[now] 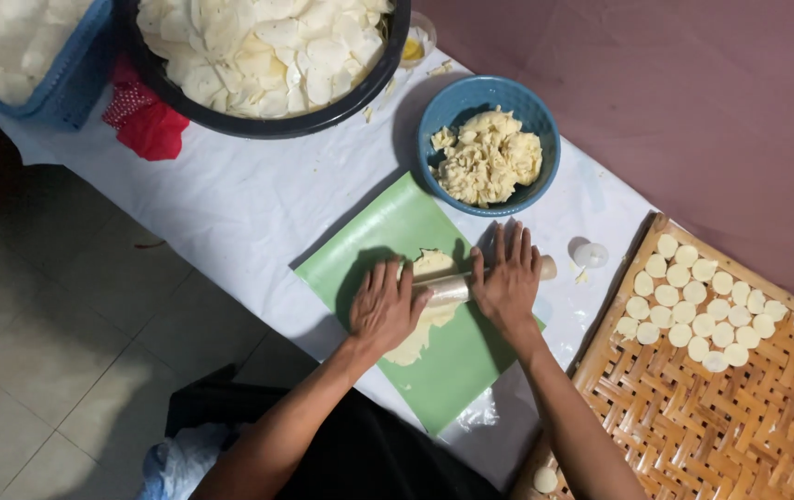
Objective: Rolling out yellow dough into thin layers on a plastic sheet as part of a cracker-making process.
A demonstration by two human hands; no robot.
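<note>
My left hand [383,306] and right hand [508,278] lie flat, fingers spread, palms pressing the rolling pin [457,287] across the pale dough [420,319] on the green mat [453,370]. Uneven pressure could tear the sheet or push it off the mat's edge, I'd judge. Just beyond sits the blue bowl [443,111] of dough scraps; the woven tray [740,417] of cut rounds crowds my right elbow.
</note>
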